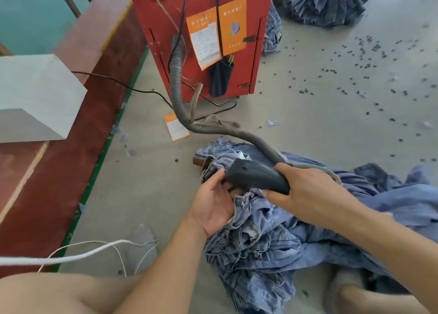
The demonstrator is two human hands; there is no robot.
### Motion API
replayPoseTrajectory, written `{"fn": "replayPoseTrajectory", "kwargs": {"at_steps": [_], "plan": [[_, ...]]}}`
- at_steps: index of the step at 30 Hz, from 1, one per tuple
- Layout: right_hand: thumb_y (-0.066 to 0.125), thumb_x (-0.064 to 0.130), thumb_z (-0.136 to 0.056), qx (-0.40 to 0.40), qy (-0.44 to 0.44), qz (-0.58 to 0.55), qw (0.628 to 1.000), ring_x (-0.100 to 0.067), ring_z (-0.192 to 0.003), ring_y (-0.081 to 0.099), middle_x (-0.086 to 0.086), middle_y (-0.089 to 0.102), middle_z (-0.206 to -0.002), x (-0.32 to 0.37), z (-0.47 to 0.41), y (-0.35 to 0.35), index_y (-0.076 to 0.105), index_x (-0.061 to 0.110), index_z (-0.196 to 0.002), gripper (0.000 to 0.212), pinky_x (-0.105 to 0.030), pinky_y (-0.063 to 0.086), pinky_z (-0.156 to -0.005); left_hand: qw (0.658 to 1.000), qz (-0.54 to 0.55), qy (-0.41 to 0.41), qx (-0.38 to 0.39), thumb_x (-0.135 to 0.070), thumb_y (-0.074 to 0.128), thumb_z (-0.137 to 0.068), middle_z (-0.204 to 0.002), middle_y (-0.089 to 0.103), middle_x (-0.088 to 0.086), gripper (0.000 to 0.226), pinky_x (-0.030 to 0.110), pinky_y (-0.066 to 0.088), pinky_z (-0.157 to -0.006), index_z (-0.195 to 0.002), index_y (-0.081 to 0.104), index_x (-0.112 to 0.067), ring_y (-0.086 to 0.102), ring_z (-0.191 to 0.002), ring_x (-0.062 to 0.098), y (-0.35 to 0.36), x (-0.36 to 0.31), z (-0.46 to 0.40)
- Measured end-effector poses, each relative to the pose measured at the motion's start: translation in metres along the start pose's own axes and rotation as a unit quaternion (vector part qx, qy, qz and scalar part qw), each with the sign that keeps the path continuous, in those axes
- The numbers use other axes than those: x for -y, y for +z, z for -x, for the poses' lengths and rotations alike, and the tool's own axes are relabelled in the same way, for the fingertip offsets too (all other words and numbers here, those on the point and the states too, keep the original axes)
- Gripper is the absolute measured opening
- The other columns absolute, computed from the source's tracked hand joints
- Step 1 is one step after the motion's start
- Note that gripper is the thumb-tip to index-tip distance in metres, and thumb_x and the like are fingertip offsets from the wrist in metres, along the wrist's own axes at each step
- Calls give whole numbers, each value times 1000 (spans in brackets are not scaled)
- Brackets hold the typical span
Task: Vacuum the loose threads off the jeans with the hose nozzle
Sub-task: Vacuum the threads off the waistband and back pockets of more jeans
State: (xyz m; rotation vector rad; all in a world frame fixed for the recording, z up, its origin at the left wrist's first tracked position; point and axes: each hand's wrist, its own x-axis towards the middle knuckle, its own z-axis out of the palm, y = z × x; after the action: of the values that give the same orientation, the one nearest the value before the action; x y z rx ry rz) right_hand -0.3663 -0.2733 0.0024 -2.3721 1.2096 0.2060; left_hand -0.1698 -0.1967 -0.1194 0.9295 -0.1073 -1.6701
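Crumpled blue jeans lie on the grey floor in front of me. My right hand grips the dark grey nozzle, whose tip points left onto the frayed waistband. A ribbed grey hose runs from the nozzle up to the red machine. My left hand holds the denim edge just under the nozzle tip, palm up with fingers curled around the fabric. The nozzle mouth is hidden against the cloth.
More denim is piled at the far right. Small dark bits are scattered over the floor. A white block sits on a red platform at left. Black cable and white cord cross the floor.
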Motion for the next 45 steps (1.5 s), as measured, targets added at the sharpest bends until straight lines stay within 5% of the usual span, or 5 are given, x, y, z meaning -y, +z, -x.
{"fn": "replayPoseTrajectory", "kwargs": {"at_steps": [20, 27, 32, 42, 45], "plan": [[56, 67, -83, 3, 8, -17, 1000, 9, -68, 61, 36, 62, -80, -27, 28, -32, 47, 55, -94, 19, -18, 40, -46, 997, 44, 38, 42, -4, 41, -101, -137, 62, 20, 46, 44, 59, -89, -144, 56, -10, 67, -111, 30, 3, -14, 2], [49, 70, -83, -15, 9, 51, 999, 17, -74, 55, 16, 60, -64, -24, 24, -15, 46, 48, -96, 25, -19, 32, -47, 998, 15, 63, 6, 4, 55, -95, -125, 65, 22, 39, 39, 59, -91, -133, 58, -3, 69, -105, 29, 6, -10, -2], [53, 68, -83, -17, 24, 3, 1000, 18, -77, 55, 50, 53, -85, -24, 33, -24, 43, 57, -92, 17, -18, 32, -45, 998, 0, 43, -51, -10, 72, -89, -99, 78, 16, 19, 36, 62, -69, -107, 71, -4, 77, -85, 25, 13, -11, -7], [61, 57, -91, -99, 94, -67, 988, -10, -53, 60, 3, 62, -61, -28, 4, -17, 52, 37, -93, 23, -31, 41, -50, 991, -25, 0, -135, -24, 63, -102, -67, 62, 2, 22, 32, 58, -63, -84, 62, -12, 64, -59, 16, 20, -5, -12], [56, 69, -84, -17, 39, -34, 999, 6, -65, 62, 32, 64, -78, -24, 27, -19, 48, 53, -90, 19, -20, 37, -45, 992, -16, -21, -127, -28, 60, -104, -70, 62, 1, 17, 27, 56, -57, -96, 60, -13, 65, -61, 14, 21, -6, -13]]}}
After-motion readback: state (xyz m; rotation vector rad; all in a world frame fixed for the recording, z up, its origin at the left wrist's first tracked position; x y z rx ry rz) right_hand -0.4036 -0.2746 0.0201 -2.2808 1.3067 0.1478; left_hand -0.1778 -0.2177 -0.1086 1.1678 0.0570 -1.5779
